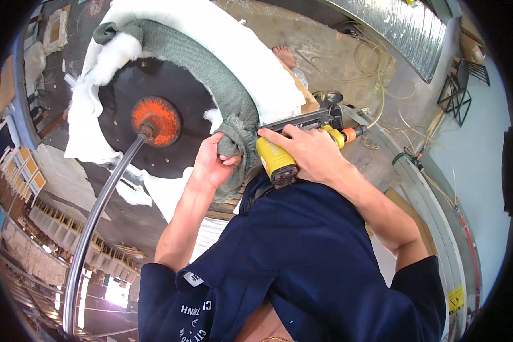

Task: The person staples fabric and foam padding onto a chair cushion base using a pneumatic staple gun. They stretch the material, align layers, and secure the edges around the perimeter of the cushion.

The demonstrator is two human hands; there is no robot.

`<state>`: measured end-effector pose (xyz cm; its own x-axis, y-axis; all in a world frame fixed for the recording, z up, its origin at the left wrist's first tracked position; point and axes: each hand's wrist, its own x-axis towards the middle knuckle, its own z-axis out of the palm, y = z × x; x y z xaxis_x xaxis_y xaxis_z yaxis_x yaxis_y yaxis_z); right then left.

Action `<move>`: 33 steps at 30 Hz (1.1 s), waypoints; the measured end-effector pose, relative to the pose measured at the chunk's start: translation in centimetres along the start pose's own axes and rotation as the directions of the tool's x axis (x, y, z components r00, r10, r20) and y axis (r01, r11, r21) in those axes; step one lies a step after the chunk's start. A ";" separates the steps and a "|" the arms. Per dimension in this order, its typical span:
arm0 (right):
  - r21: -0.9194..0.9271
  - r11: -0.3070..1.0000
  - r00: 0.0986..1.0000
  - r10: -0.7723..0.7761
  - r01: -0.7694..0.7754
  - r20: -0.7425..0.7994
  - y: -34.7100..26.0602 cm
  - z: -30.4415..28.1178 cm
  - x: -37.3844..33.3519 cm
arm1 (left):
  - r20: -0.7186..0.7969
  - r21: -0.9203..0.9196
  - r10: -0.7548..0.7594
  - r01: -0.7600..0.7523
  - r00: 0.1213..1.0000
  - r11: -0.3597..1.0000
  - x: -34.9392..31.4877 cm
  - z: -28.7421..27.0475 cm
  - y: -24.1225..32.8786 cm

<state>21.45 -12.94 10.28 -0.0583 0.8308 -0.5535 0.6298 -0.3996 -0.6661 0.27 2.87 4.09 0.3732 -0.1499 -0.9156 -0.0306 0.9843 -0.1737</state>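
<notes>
My left hand (214,162) is closed round a bunched edge of grey-green fabric (225,85). The fabric curves along the rim of a round padded piece with thick white padding (176,17). Its flat black disc (191,105) faces up, with a rusty orange flange (168,122) and a bent metal tube (98,211) rising from the middle. In my right hand (313,154) is a yellow and black pneumatic staple gun (273,159), gripped by its body. Its long dark magazine lies close to the fabric, just right of my left hand. Whether its nose touches anything I cannot tell.
A bare foot (284,56) stands on the floor beyond the padding. Coiled air hoses (376,65) lie to the far right, near a silver crinkled panel (396,31). A grey beam (424,199) runs along my right side. Loose white padding (132,192) hangs at the left.
</notes>
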 end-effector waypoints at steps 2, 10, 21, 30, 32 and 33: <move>0.015 1.000 1.000 0.018 -0.018 0.009 -0.5 0.4 1.2 | 0.000 0.027 -0.008 0.008 1.000 1.000 0.1 0.0 0.3; -0.116 0.981 0.973 0.171 -0.154 0.154 -4.4 -0.6 5.3 | 0.169 0.123 0.004 -0.025 0.986 0.992 3.3 -3.9 0.9; -0.220 0.974 0.977 0.091 -0.048 0.192 -4.2 -1.3 6.7 | 0.433 0.817 0.807 -0.553 0.401 -0.164 -1.8 4.7 2.7; -0.055 0.990 0.990 -0.129 0.132 0.059 2.6 -3.7 4.1 | 0.359 0.932 0.842 -0.202 0.402 -0.301 0.0 0.4 -1.4; -0.077 0.985 0.988 -0.151 0.154 0.039 2.8 -3.4 4.1 | 0.417 0.907 0.857 -0.196 0.302 -0.372 -0.4 -0.2 -2.5; -0.096 0.981 0.985 -0.166 0.170 0.047 3.0 -3.5 4.5 | 0.479 0.876 0.852 -0.180 0.212 -0.448 0.1 -0.2 -2.7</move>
<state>25.76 -9.08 7.58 -0.1982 0.8665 -0.4582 0.6819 -0.2139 -0.6995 0.17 0.14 4.39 0.4970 0.8513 -0.1681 0.7588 -0.3324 0.5601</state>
